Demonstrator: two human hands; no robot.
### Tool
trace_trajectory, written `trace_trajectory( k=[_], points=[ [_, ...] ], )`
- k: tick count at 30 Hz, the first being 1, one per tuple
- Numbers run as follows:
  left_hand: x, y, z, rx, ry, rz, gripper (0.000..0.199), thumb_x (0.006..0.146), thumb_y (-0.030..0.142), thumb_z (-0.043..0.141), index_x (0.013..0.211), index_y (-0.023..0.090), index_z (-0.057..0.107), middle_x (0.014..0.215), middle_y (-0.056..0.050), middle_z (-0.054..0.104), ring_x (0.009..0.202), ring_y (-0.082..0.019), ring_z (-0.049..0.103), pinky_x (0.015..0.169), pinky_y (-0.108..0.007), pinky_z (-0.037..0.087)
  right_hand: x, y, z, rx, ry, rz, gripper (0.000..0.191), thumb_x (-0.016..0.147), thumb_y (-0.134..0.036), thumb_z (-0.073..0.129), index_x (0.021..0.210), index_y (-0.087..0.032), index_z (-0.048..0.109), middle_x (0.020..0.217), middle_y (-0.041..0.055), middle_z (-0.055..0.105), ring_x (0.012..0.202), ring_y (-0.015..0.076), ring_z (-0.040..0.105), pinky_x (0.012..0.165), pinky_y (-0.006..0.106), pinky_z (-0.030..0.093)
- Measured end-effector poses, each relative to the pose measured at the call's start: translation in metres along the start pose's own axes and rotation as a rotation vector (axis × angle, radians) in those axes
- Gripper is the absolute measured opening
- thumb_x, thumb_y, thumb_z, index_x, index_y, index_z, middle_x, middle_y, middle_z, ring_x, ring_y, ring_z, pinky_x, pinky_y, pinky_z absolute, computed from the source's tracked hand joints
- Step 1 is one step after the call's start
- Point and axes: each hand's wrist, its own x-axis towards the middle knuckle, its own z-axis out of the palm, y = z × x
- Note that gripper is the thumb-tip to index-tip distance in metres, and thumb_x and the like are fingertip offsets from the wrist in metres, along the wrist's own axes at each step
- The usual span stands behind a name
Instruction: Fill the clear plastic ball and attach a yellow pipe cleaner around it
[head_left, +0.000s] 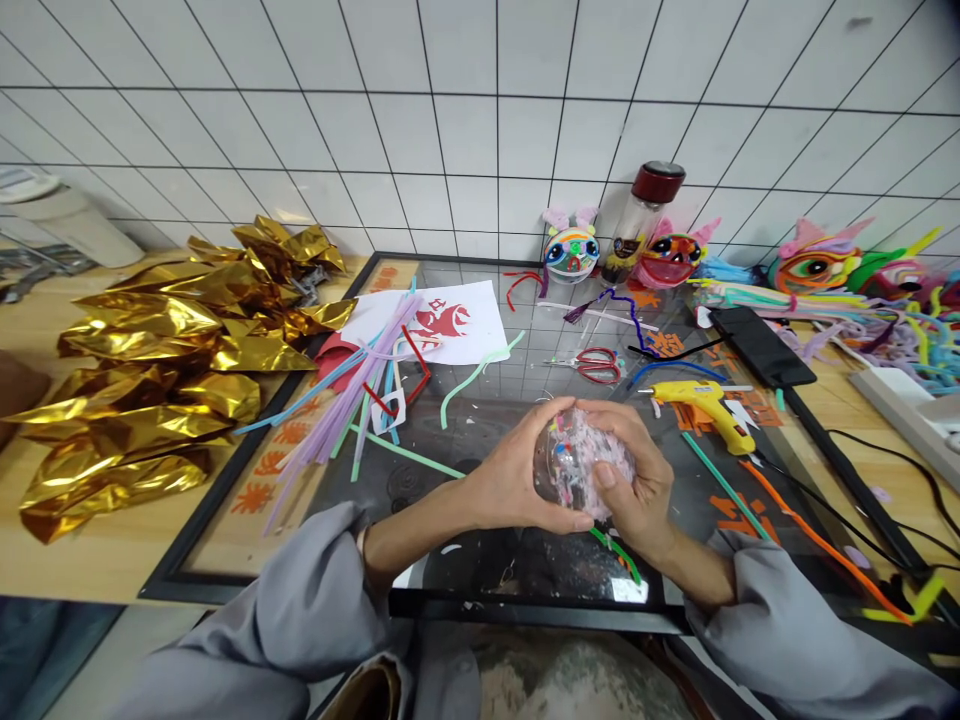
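Between my two hands, just above the dark glass panel [480, 440], is a clear plastic ball [564, 465] with pale pink fuzzy stuff and small coloured bits showing in it or on it. My left hand [517, 470] wraps the ball's left side, thumb along the bottom and fingers over the top. Curled round the right side, my right hand [637, 480] presses its thumb on the pink part. A green pipe cleaner [616, 555] lies below the ball. Red-handled scissors [596, 365] rest beyond my hands, and a yellow glue gun [709, 408] lies to their right.
Crumpled gold foil [157, 370] covers the left side. Purple and blue pipe cleaners [349, 390] lie by a paper with a red cut-out [442, 320]. Decorated balls [571, 250] and a bottle [637, 225] line the wall. A phone [765, 345] and power strip [915, 410] are at right.
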Motion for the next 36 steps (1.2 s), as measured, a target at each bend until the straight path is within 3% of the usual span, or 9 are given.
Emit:
trace_trajectory(
  k=[7,12,18,22,36],
  points=[
    [0.000,0.004,-0.004,-0.172,-0.031,-0.053,0.114,0.053,0.042,0.090,0.150,0.020,0.033,0.151,-0.017,0.045,0.134,-0.037,0.050,0.117,-0.054,0.036,-0.001,-0.002,-0.004,-0.049,-0.026,-0.071,0.030,0.092,-0.040,0.056,0.116,-0.025,0.064,0.119,0.0119,0.066,0.106,0.0298,0.065,0.089,0.051,0.053],
    [0.001,0.001,-0.001,-0.188,-0.017,-0.013,0.110,0.054,0.040,0.090,0.147,0.021,0.034,0.150,-0.016,0.045,0.136,-0.037,0.048,0.117,-0.054,0.037,0.000,-0.005,-0.003,-0.018,-0.024,0.015,0.026,0.090,-0.036,0.059,0.113,-0.025,0.065,0.116,0.0102,0.067,0.108,0.0296,0.064,0.090,0.049,0.053],
    [0.001,-0.006,0.005,-0.026,0.063,0.089,0.105,0.052,0.039,0.089,0.143,0.018,0.039,0.143,-0.016,0.050,0.132,-0.036,0.051,0.118,-0.052,0.036,-0.001,-0.005,0.002,0.028,0.031,0.094,0.022,0.092,-0.034,0.058,0.111,-0.027,0.066,0.113,0.0075,0.069,0.107,0.0272,0.064,0.091,0.046,0.052],
    [0.000,-0.006,0.003,-0.006,0.054,0.111,0.104,0.054,0.042,0.088,0.143,0.020,0.039,0.143,-0.015,0.050,0.131,-0.035,0.051,0.117,-0.050,0.037,-0.001,-0.006,0.002,-0.002,0.032,0.096,0.022,0.092,-0.036,0.058,0.110,-0.026,0.066,0.112,0.0085,0.069,0.107,0.0281,0.064,0.091,0.047,0.052],
    [0.002,-0.001,-0.001,-0.180,-0.036,-0.069,0.111,0.052,0.041,0.090,0.146,0.018,0.035,0.150,-0.016,0.046,0.137,-0.036,0.048,0.119,-0.050,0.034,-0.001,-0.005,-0.005,-0.021,-0.012,-0.006,0.026,0.089,-0.031,0.060,0.114,-0.025,0.066,0.116,0.0095,0.067,0.106,0.0263,0.064,0.090,0.045,0.053]
  ],
)
